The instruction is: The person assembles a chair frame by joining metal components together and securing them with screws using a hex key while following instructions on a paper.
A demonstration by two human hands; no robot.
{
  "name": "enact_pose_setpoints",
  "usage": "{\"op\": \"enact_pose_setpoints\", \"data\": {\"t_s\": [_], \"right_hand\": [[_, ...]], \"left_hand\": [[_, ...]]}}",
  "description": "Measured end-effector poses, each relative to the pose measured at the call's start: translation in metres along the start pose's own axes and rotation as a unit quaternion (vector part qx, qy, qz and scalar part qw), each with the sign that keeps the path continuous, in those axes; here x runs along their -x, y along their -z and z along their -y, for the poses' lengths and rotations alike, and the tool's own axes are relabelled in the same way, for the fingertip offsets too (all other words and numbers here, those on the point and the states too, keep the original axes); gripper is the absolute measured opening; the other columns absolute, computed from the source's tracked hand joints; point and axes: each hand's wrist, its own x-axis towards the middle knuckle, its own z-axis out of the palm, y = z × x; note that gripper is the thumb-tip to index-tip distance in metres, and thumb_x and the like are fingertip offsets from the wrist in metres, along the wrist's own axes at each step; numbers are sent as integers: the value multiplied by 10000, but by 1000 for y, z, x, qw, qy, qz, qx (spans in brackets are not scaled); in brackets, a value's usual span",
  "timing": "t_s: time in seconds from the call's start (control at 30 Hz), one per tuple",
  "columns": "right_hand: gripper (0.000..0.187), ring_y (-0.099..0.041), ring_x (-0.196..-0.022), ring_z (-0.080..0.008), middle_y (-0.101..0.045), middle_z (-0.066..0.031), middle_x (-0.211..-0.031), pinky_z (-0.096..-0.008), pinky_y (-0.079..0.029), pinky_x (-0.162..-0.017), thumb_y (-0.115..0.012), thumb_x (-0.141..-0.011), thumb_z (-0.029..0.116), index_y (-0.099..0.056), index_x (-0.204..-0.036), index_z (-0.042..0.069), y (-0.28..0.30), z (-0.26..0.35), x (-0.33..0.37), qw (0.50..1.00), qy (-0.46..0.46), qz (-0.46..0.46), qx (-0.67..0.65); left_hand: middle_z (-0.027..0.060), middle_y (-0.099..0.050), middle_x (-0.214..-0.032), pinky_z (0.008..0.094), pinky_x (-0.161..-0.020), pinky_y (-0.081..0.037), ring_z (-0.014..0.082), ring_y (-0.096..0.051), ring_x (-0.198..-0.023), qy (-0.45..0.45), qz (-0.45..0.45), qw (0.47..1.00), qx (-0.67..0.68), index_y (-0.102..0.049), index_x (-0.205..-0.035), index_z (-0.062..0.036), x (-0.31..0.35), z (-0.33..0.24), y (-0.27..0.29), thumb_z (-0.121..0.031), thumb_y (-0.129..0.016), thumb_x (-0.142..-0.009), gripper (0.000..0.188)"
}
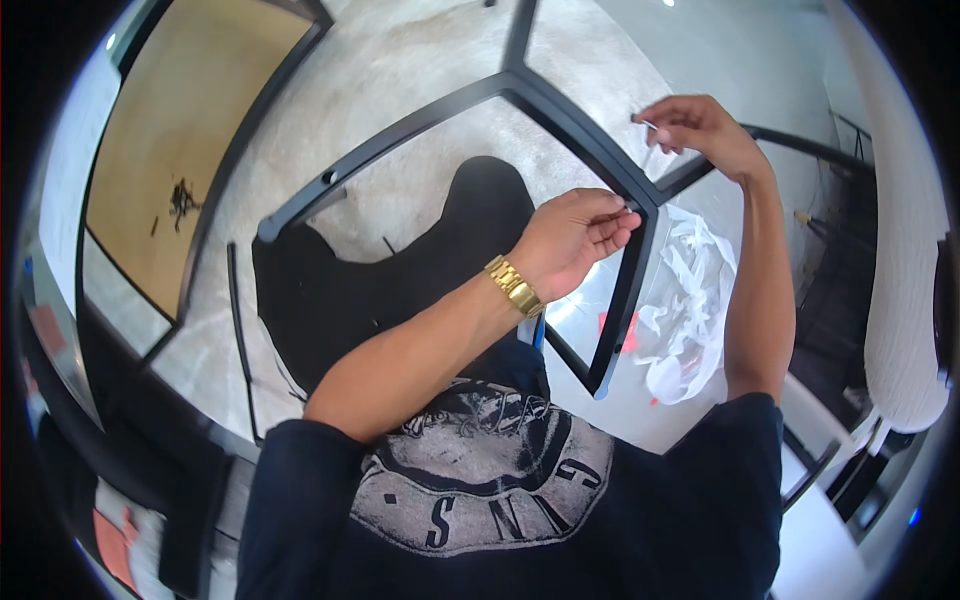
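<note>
Head view: a black metal frame (560, 110) is seen raised above the concrete floor (420, 60). The left hand (575, 235) is closed with its fingertips (622, 215) pinched at a corner joint of the frame; what is pinched is too small to be identified. A gold watch (514, 286) is worn on that wrist. The right hand (700, 130) is held just beyond the same bar, fingers closed on a thin metal tool (646, 123). Crumpled white plastic wrapping (690, 300) is seen below the frame, near the right forearm.
</note>
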Motion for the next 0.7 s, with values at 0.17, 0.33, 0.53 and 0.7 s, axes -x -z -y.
{"op": "enact_pose_setpoints", "data": {"t_s": [0.17, 0.33, 0.53, 0.7], "right_hand": [[292, -534, -723, -74, -678, 23, -841, -235, -423, -665, -769, -868, 221, -747, -1106, 54, -6, -2, -4, 999, -26, -20, -1], [265, -509, -775, -63, -665, 32, -880, -224, -408, -716, -775, -860, 171, -755, -1096, 51, -3, -1, -2, 998, -43, -36, 5], [271, -559, -855, -88, -677, 15, -908, -238, -445, -808, -762, -859, 108, -749, -1120, 37, -1, -9, -1, 999, -16, -41, 7], [287, -556, -842, -72, -643, 26, -880, -230, -421, -771, -750, -856, 53, -738, -1143, 38, -1, -7, 3, 999, -24, -32, -25]], "left_hand": [[109, -653, -1004, 322, -878, -546, 214, -666, -988, -11, -1, 1000, 14, -595, -989, -8, 4, 2, 1, -39, -657, -948, 81], [103, -657, -1018, 317, -889, -546, 211, -670, -998, -3, 2, 1000, 5, -589, -1006, -14, 3, 2, 1, -54, -664, -956, 99], [119, -673, -1062, 317, -921, -543, 212, -679, -1018, -13, 2, 1000, 8, -559, -1072, -18, 1, 2, -2, -85, -665, -978, 156], [132, -678, -1093, 326, -928, -550, 216, -684, -1033, -10, 6, 1000, 7, -550, -1089, -23, 2, 2, 0, -79, -658, -982, 162]]}}
